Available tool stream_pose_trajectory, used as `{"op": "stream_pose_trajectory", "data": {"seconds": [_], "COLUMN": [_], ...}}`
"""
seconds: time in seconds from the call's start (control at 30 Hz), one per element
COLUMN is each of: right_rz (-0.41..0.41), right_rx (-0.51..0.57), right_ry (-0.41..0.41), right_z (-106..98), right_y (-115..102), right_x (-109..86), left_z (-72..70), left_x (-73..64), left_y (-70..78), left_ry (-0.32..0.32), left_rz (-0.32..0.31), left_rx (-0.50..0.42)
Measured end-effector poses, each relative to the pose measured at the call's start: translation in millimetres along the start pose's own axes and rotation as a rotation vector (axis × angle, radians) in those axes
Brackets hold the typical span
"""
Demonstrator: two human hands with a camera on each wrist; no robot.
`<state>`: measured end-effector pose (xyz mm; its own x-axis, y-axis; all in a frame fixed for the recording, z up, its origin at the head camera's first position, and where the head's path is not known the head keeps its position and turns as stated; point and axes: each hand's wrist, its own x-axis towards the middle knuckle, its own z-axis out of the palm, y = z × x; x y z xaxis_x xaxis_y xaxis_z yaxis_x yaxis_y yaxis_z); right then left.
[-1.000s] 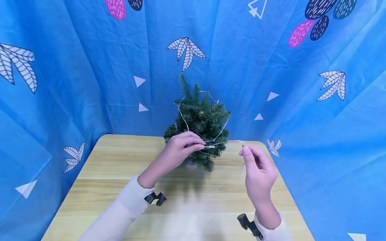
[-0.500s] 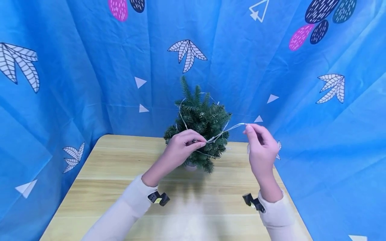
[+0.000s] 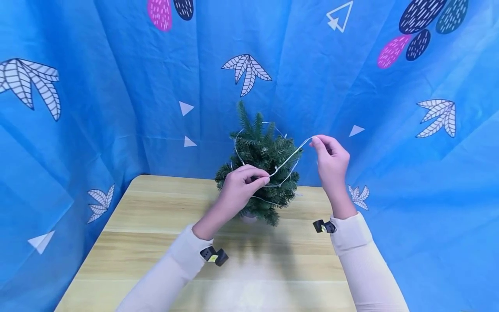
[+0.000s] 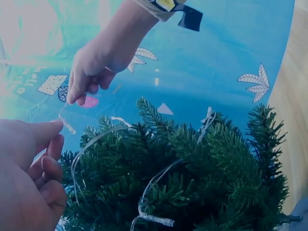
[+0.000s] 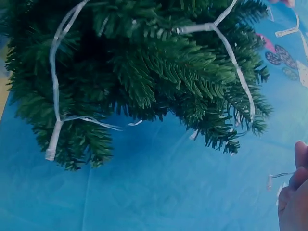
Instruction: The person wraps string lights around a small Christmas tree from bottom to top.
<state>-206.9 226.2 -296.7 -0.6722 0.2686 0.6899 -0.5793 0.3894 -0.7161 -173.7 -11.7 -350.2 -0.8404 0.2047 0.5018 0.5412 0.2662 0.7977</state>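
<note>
A small artificial Christmas tree (image 3: pixel 261 149) stands on the table, with clear string lights (image 3: pixel 289 158) looped round its branches. At the front of the tree my left hand (image 3: pixel 242 184) pinches the string lights' wire between thumb and fingertips. To the right and higher up, my right hand (image 3: pixel 333 162) pinches another part of the wire, so a stretch runs slanting between the two hands. Small bulbs show on the strand, one bulb (image 4: pixel 158 220) against the branches in the left wrist view and another bulb (image 5: pixel 54 140) in the right wrist view.
The pale wooden table (image 3: pixel 156 216) has its far edge close to a blue printed curtain (image 3: pixel 156 86), which also hangs along both sides. Beneath the branches the tree's light pot (image 3: pixel 248 218) shows partly. Both wrists wear small black cameras.
My right hand has risen from beside the tree's lower branches to about its middle height. The wire between the hands has gone from nearly level to slanting upward. My left hand has barely moved.
</note>
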Motion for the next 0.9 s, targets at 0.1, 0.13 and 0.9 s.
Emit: {"op": "stream_pose_trajectory", "data": {"seconds": [0.1, 0.13, 0.9], "right_rz": [-0.004, -0.010, 0.065], "right_rx": [-0.006, -0.013, -0.047], "right_ry": [0.002, 0.003, -0.012], "right_z": [5, 7, 42], "right_y": [-6, -10, 29], "right_x": [6.1, 7.9, 45.6], "left_z": [-0.8, -1.1, 11.9], "left_x": [0.8, 1.3, 7.3], "left_y": [-0.8, -0.7, 10.3], "left_ry": [0.024, 0.032, 0.151], "left_rz": [0.004, 0.005, 0.021], "left_rx": [0.027, 0.035, 0.181]}}
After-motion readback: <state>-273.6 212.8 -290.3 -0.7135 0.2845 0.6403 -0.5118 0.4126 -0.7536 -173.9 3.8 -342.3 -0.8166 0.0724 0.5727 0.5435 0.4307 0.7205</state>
